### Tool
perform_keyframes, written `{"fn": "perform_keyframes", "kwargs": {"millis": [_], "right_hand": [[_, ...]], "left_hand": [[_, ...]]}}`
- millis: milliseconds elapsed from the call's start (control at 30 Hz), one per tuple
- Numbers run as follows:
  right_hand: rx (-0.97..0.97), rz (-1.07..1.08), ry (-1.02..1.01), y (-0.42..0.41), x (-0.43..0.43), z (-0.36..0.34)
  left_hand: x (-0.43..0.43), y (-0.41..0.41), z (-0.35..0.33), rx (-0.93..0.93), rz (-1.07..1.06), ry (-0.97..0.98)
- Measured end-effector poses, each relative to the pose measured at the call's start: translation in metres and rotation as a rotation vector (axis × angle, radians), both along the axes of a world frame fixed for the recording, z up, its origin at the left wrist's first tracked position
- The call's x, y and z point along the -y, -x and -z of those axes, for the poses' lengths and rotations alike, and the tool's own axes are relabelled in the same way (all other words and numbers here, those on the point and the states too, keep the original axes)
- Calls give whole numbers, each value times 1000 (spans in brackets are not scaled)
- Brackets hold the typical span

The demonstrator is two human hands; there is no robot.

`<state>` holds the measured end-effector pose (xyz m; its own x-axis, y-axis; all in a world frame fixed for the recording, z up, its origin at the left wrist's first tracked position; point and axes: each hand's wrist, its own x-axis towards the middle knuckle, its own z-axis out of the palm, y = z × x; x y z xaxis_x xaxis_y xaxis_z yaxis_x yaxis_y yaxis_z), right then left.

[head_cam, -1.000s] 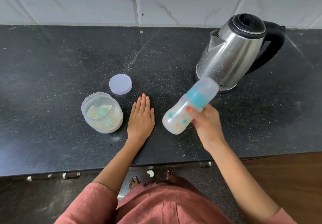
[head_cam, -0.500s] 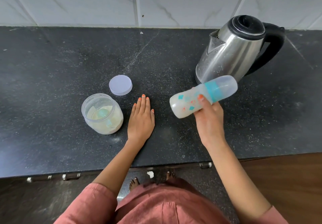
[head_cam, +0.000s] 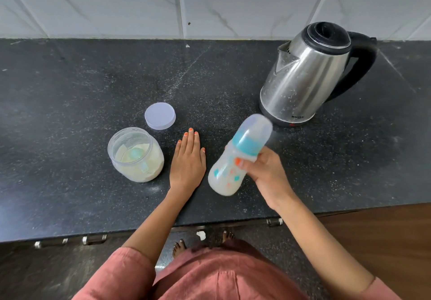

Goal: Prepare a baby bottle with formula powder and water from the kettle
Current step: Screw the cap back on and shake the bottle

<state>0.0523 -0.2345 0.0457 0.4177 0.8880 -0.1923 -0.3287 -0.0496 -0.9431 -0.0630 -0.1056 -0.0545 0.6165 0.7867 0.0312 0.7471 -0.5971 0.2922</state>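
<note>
Even, soft daylight-like light, fairly bright. Matte sheen on dark worktop (head_cam: pixel 70 85), brighter toward right end. Soft short shadows beside formula jar (head_cam: pixel 136 154) and kettle (head_cam: pixel 305 78); kettle steel shows streaky reflections. Baby bottle (head_cam: pixel 240 157) motion-blurred, cap end smeared. Wide-angle bowing: wall tiles (head_cam: pixel 233 3) and worktop edge curve. Rest sharp.

A black speckled countertop (head_cam: pixel 70 89) runs beneath a white marble-veined tiled wall (head_cam: pixel 233 3). Metal drawer handles (head_cam: pixel 94 239) line its front edge. Brown wood floor (head_cam: pixel 384 234) shows at right.
</note>
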Motion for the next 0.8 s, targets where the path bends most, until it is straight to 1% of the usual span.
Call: {"fn": "perform_keyframes", "kwargs": {"millis": [33,67,100,200,233,267,300,400,433,467,567,633,700,800], "right_hand": [[37,-40,30,1,2,-1],[39,-32,28,-1,3,-3],[6,12,-4,-5,2,-6],[-142,248,-139,-16,-8,-15],[-183,300,-156,-17,-10,-16],[-195,306,-140,-14,-11,-17],[-174,267,-88,-9,-11,-18],[33,28,95,5,-3,-11],[49,0,120,6,-2,-11],[17,7,116,4,-2,-12],[-291,118,27,-7,-7,-17],[-453,197,17,-12,-10,-21],[-552,223,18,-14,-11,-24],[-639,226,38,-13,-13,-28]], "left_hand": [[0,0,0,-2,-2,0],[1,1,-1,-1,-6,-1],[1,0,-2,0,-8,-2],[1,0,-2,9,-8,-9],[1,-1,-2,9,-4,-10],[1,-1,-2,7,-2,-8],[0,-1,-1,4,0,-8],[1,-1,1,15,-7,-31],[1,0,1,15,-6,-35],[1,0,1,12,-6,-34],[1,-1,-1,16,-13,-25],[1,-1,-2,13,-17,-25],[1,-2,-1,16,-11,-17],[1,0,-1,24,-10,-28]]}}
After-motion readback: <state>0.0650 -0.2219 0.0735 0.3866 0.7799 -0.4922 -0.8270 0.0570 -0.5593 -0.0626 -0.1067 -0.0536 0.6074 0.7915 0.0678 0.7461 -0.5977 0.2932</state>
